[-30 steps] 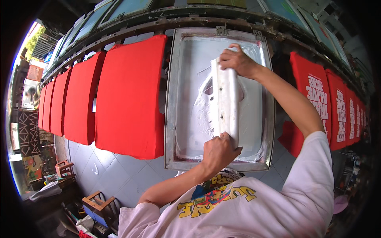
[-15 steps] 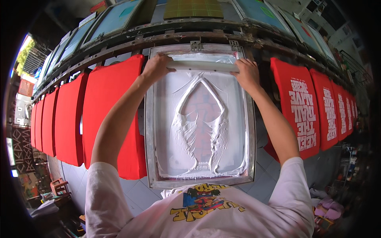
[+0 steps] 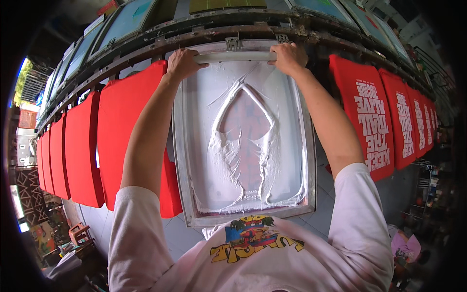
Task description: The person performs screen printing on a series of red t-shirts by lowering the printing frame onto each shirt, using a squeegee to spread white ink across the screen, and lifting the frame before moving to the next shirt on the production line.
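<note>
A screen-printing frame [image 3: 312, 165] lies in front of me, its mesh smeared with thick white ink [image 3: 217, 146]. The ink forms a raised pointed arch with two rough trails running toward me. Reddish patches show through the mesh in the middle. At the far end, a long pale squeegee [image 3: 236, 58] spans the frame crosswise. My left hand [image 3: 182, 63] is closed around its left end. Its right end is in my right hand [image 3: 291, 58], fingers curled over the top. Both arms are stretched forward over the frame's sides.
Red T-shirts [image 3: 127, 126] without visible print hang in a row to my left. On the right, red T-shirts [image 3: 364, 114] carry white lettering. A dark metal rail [image 3: 194, 39] with hinge clamps [image 3: 233, 44] runs behind the frame. More screens [image 3: 127, 24] stand beyond it.
My hands and the squeegee have moved farther away, to the frame's far end. The whole view has shifted slightly. Both hands keep their grip.
</note>
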A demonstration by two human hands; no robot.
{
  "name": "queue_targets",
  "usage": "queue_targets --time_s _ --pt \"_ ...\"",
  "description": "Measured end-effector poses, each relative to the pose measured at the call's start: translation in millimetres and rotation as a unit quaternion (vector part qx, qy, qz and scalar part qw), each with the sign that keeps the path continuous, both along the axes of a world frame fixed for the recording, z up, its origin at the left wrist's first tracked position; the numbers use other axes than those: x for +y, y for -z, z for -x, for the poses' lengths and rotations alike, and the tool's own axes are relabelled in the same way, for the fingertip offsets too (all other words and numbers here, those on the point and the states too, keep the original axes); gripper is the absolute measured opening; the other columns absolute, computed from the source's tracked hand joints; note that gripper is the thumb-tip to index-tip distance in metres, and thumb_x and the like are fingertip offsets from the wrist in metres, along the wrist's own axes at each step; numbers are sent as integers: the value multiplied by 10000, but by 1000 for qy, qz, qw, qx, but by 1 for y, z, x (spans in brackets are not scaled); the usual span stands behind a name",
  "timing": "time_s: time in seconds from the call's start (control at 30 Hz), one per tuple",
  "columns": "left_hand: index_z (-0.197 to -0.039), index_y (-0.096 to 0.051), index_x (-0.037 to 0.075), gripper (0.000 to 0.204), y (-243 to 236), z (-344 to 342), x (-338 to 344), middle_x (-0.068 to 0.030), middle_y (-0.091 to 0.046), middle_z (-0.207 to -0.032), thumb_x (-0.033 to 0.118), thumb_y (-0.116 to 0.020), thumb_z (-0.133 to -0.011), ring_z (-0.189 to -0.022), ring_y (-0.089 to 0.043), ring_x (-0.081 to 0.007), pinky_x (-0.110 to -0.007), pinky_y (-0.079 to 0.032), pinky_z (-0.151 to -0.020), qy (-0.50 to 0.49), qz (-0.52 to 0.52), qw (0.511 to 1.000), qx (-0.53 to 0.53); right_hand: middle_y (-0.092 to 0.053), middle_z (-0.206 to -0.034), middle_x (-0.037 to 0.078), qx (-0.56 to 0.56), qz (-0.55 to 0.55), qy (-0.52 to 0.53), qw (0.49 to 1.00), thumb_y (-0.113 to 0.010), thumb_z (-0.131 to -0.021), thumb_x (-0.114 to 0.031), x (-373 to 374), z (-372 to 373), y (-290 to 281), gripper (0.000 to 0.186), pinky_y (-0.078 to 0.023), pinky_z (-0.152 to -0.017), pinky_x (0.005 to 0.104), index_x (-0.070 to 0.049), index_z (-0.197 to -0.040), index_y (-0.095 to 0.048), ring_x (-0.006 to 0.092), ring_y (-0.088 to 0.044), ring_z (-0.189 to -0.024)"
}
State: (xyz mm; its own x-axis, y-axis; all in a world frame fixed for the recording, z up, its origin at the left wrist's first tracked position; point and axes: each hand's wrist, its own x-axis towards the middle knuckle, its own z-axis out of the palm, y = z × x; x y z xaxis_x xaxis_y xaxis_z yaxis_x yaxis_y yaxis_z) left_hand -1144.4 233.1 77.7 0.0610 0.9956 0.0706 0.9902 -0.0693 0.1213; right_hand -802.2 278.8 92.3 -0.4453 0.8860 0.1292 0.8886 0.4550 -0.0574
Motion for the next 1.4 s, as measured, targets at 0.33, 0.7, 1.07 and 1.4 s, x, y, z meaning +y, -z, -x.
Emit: queue_targets --time_s 0.33,0.7,1.07,1.4 --pt "-975 -774 116 492 9 -17 -138 -97 -740 -927 542 -857 -745 -902 -704 -299 -445 -567 -804 77 -15 996 -31 -712 -935 95 28 22 -86 996 -832 -767 -206 -127 -50 16 245 -451 -919 432 -76 -927 -699 284 -674 -983" --pt "-986 -766 91 459 15 -86 -439 -9 -758 -1062 60 -821 -531 -898 -652 -214 -350 -581 -720 73 -20 988 -137 -603 -869 49 54 21 -81 995 -641 -812 -24 -412 -120 24 120 -427 -815 398 -77 -915 -669 249 -596 -890" --pt "-950 -778 91 417 -5 -95 -445 -10 -766 -1002 46 -820 -538 -820 -642 -229 -346 -565 -713 52 -26 984 -171 -644 -924 20 97 38 -57 993 -677 -782 -22 -427 -116 1 150 -414 -923 417 -102 -908 -679 231 -603 -922" --pt "-1000 -786 91 437 20 -106 -507 10 -761 -1087 108 -791 -563 -824 -637 -206 -347 -538 -733 64 -90 984 -143 -686 -950 21 128 -30 -59 990 -635 -838 -64 -476 -126 33 120 -433 -833 382 -90 -927 -711 224 -600 -826"
